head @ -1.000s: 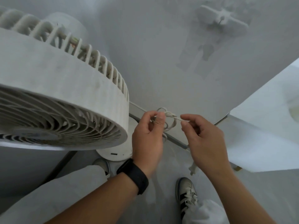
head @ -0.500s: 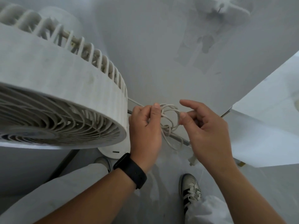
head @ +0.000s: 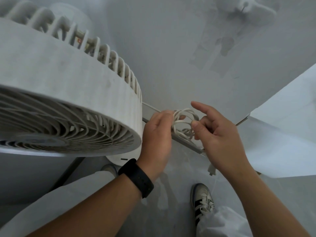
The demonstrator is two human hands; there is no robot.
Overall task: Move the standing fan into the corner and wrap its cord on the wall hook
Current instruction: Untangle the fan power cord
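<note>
Head view: cord (head: 183, 117) beside the fan (head: 68, 93), left hand (head: 156, 135) gripping its loops, right hand (head: 222, 135) pinching one strand; best kept even and snug for the hook (head: 245, 8).

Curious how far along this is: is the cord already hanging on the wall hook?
No, the looped cord is held between the left hand and right hand, below the wall hook.

One fan (head: 68, 86); one cord (head: 183, 115); two hands (head: 156, 139) (head: 220, 139); two shoes (head: 203, 200) (head: 107, 168); one wristband (head: 136, 178); perhaps one wall hook (head: 246, 11)
</note>
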